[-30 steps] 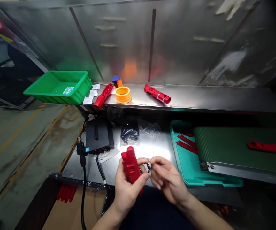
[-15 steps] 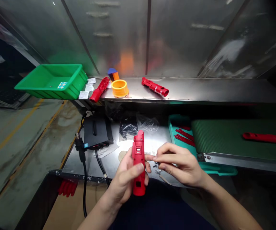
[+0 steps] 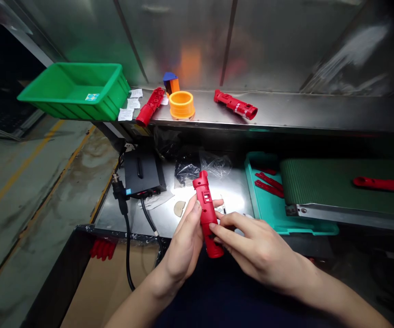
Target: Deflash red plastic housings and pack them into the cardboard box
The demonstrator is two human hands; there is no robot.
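Our left hand (image 3: 182, 241) wraps narrow round red plastic tubular housing (image 3: 208, 214); right hand (image 3: 258, 250) fingertips touch lower end. Seems light, stiff; we hold mid-body.

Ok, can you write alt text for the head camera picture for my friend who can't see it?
A person's left hand holds a red plastic tool casing while the right hand touches its lower end. Behind, a steel shelf holds a green plastic bin and an orange ring.
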